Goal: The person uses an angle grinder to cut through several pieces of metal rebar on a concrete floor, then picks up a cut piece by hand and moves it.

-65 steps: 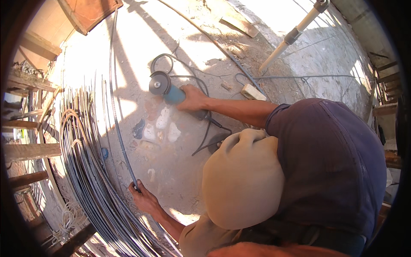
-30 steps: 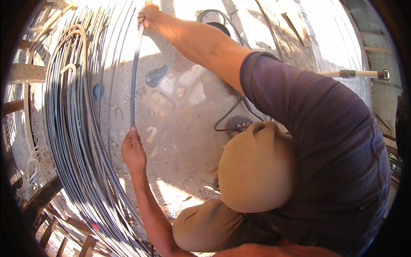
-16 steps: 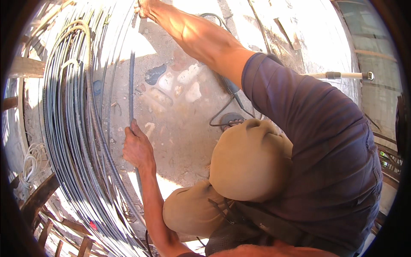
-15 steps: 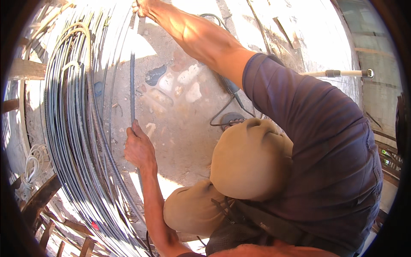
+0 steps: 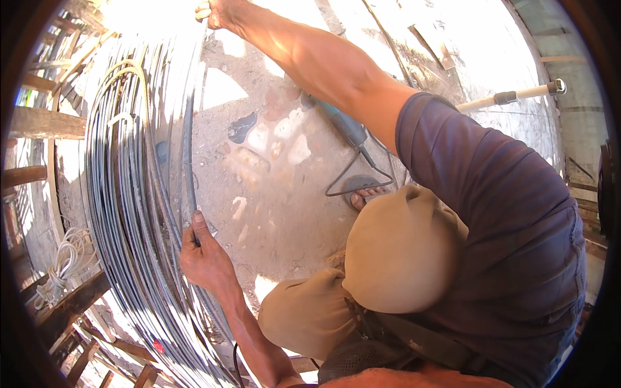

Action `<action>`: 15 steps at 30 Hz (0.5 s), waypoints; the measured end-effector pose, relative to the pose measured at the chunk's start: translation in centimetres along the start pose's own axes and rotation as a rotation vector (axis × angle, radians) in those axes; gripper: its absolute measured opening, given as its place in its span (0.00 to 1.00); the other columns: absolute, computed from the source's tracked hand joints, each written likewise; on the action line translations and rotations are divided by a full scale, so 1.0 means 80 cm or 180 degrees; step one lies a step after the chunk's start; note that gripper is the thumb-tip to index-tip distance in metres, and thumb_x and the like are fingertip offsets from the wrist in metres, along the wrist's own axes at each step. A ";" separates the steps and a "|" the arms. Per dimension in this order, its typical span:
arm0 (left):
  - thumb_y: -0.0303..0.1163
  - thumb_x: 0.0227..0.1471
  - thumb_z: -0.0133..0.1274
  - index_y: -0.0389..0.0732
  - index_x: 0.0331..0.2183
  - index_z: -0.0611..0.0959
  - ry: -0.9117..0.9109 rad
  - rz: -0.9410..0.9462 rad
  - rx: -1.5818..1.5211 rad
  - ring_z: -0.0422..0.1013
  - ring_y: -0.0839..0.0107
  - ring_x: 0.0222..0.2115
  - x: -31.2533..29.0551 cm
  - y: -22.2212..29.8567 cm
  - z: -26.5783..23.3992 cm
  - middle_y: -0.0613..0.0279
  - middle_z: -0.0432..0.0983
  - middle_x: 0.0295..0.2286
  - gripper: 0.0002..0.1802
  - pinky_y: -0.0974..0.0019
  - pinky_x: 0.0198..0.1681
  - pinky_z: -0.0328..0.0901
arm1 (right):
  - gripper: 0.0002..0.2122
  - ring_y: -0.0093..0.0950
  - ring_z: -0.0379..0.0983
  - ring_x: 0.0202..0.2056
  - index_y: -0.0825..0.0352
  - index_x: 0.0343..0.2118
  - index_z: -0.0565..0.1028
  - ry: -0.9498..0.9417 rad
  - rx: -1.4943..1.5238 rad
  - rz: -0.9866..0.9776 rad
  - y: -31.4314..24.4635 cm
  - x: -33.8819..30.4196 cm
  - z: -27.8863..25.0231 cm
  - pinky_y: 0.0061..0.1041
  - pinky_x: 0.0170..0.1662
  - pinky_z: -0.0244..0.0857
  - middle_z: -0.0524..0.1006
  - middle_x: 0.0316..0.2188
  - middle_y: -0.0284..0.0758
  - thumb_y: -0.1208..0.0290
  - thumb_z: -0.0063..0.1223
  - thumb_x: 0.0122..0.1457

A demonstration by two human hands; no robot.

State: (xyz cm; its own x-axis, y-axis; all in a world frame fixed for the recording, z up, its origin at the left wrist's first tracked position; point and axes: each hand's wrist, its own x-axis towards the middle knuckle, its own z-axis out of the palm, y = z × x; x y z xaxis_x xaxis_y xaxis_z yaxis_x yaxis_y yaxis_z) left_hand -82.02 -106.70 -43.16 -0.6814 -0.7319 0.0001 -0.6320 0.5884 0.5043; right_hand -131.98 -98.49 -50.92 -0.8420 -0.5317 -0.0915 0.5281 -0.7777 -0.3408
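Note:
A long dark steel rod (image 5: 189,139) runs from the top of the picture down beside a thick bundle of long rods (image 5: 123,220) on the left. My right hand (image 5: 217,13), arm stretched far forward, is closed round the rod at the upper edge, in glaring light. Nearer to me, my left hand (image 5: 206,258) grips the same rod with its thumb laid along it. This hand is right beside the bundle's right edge, where its fingers are partly hidden. Below the left hand, the rod is hard to tell from the bundle.
A teal corded power tool (image 5: 346,126) lies on the ground under my right arm, near my sandalled foot (image 5: 365,194). Pale rope (image 5: 65,265) and wooden beams (image 5: 48,123) line the left side. A pale pole (image 5: 511,97) juts out at the right. Stones are set in the dusty ground.
The rod has moved left, closer to the bundle, with both hands still on it. My left hand has shifted left and nearer to me. The whole view has swung slightly.

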 end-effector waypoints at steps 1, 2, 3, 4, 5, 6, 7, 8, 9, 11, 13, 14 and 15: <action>0.54 0.62 0.54 0.36 0.21 0.81 0.0121 0.0073 0.0020 0.57 0.73 0.13 -0.002 0.001 -0.003 0.63 0.63 0.10 0.30 0.60 0.19 0.53 | 0.22 0.22 0.44 0.14 0.57 0.19 0.56 -0.0048 0.0021 0.0027 0.001 0.002 0.004 0.24 0.16 0.39 0.55 0.13 0.27 0.48 0.34 0.66; 0.54 0.62 0.55 0.37 0.21 0.81 0.0245 0.0140 0.0040 0.57 0.73 0.13 -0.004 0.001 -0.007 0.63 0.63 0.10 0.30 0.60 0.18 0.53 | 0.22 0.22 0.44 0.13 0.57 0.18 0.56 -0.0088 0.0045 0.0054 0.007 0.004 0.007 0.24 0.16 0.39 0.54 0.13 0.26 0.48 0.34 0.66; 0.54 0.62 0.55 0.37 0.21 0.80 0.0371 0.0200 0.0053 0.56 0.74 0.13 -0.006 0.000 -0.010 0.64 0.62 0.10 0.30 0.60 0.18 0.53 | 0.23 0.22 0.44 0.13 0.57 0.18 0.56 -0.0140 0.0075 0.0103 0.014 0.008 0.012 0.24 0.15 0.38 0.54 0.12 0.26 0.48 0.34 0.66; 0.53 0.61 0.55 0.37 0.20 0.80 0.0387 0.0245 0.0060 0.56 0.74 0.13 -0.010 0.002 -0.013 0.64 0.62 0.09 0.30 0.60 0.18 0.52 | 0.23 0.22 0.43 0.12 0.57 0.17 0.56 -0.0202 0.0105 0.0150 0.020 0.012 0.018 0.23 0.15 0.38 0.54 0.11 0.26 0.48 0.34 0.66; 0.53 0.61 0.55 0.37 0.20 0.79 0.0404 0.0287 0.0070 0.55 0.74 0.12 -0.015 0.004 -0.015 0.65 0.61 0.09 0.30 0.61 0.17 0.52 | 0.23 0.21 0.43 0.11 0.57 0.17 0.55 -0.0274 0.0129 0.0179 0.024 0.016 0.024 0.23 0.14 0.38 0.54 0.11 0.25 0.48 0.33 0.66; 0.53 0.61 0.56 0.38 0.19 0.79 0.0412 0.0353 0.0090 0.55 0.75 0.12 -0.016 0.006 -0.017 0.65 0.61 0.09 0.30 0.61 0.17 0.51 | 0.24 0.21 0.43 0.11 0.56 0.16 0.55 -0.0336 0.0136 0.0197 0.026 0.022 0.026 0.23 0.14 0.38 0.54 0.10 0.25 0.48 0.33 0.66; 0.53 0.61 0.56 0.38 0.19 0.78 0.0429 0.0431 0.0180 0.54 0.75 0.12 -0.016 0.009 -0.017 0.65 0.60 0.09 0.30 0.61 0.17 0.51 | 0.24 0.21 0.42 0.10 0.56 0.15 0.55 -0.0393 0.0107 0.0155 0.023 0.027 0.027 0.23 0.13 0.37 0.53 0.09 0.25 0.48 0.33 0.66; 0.53 0.61 0.56 0.38 0.19 0.77 0.0446 0.0516 0.0269 0.54 0.76 0.12 -0.015 0.012 -0.017 0.66 0.59 0.08 0.30 0.62 0.17 0.50 | 0.25 0.20 0.43 0.10 0.55 0.15 0.54 -0.0447 -0.0052 0.0041 0.024 0.034 0.031 0.23 0.13 0.38 0.51 0.09 0.24 0.45 0.32 0.67; 0.53 0.61 0.56 0.39 0.18 0.76 0.0459 0.0550 0.0377 0.53 0.76 0.11 -0.017 0.012 -0.018 0.67 0.59 0.08 0.30 0.62 0.16 0.50 | 0.27 0.20 0.43 0.10 0.55 0.16 0.53 -0.0486 -0.0202 -0.0034 0.035 0.038 0.034 0.22 0.13 0.38 0.48 0.09 0.23 0.42 0.31 0.68; 0.52 0.61 0.57 0.38 0.17 0.75 0.0433 0.0559 0.0157 0.52 0.77 0.12 -0.023 0.018 -0.026 0.67 0.58 0.08 0.30 0.63 0.16 0.49 | 0.28 0.22 0.48 0.09 0.57 0.16 0.57 -0.0248 0.0252 0.0583 0.045 0.039 0.033 0.26 0.11 0.41 0.53 0.08 0.25 0.41 0.31 0.69; 0.52 0.60 0.57 0.38 0.17 0.74 0.0416 0.0543 0.0046 0.52 0.77 0.12 -0.026 0.021 -0.035 0.68 0.57 0.08 0.30 0.64 0.16 0.48 | 0.28 0.23 0.50 0.09 0.58 0.16 0.58 -0.0134 0.0246 0.0638 0.070 0.036 0.038 0.27 0.12 0.43 0.54 0.09 0.26 0.42 0.31 0.69; 0.51 0.60 0.58 0.38 0.17 0.74 0.0406 0.0538 0.0051 0.51 0.77 0.12 -0.027 0.021 -0.041 0.68 0.57 0.08 0.30 0.65 0.16 0.48 | 0.28 0.23 0.50 0.09 0.59 0.16 0.59 -0.0087 0.0206 0.0611 0.077 0.033 0.041 0.27 0.12 0.44 0.55 0.09 0.27 0.42 0.32 0.69; 0.51 0.60 0.58 0.38 0.17 0.74 0.0388 0.0515 0.0060 0.51 0.78 0.12 -0.031 0.018 -0.046 0.68 0.56 0.08 0.30 0.65 0.16 0.47 | 0.28 0.24 0.51 0.10 0.59 0.16 0.59 -0.0045 0.0155 0.0604 0.086 0.029 0.045 0.28 0.13 0.44 0.55 0.09 0.27 0.43 0.32 0.69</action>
State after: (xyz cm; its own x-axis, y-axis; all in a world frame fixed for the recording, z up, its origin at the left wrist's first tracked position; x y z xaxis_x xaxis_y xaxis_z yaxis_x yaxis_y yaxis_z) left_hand -79.89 -105.31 -39.23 -0.7257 -0.6627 0.1850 -0.5254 0.7073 0.4729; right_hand -129.87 -106.28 -50.12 -0.7254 -0.6747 -0.1364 0.6822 -0.6783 -0.2730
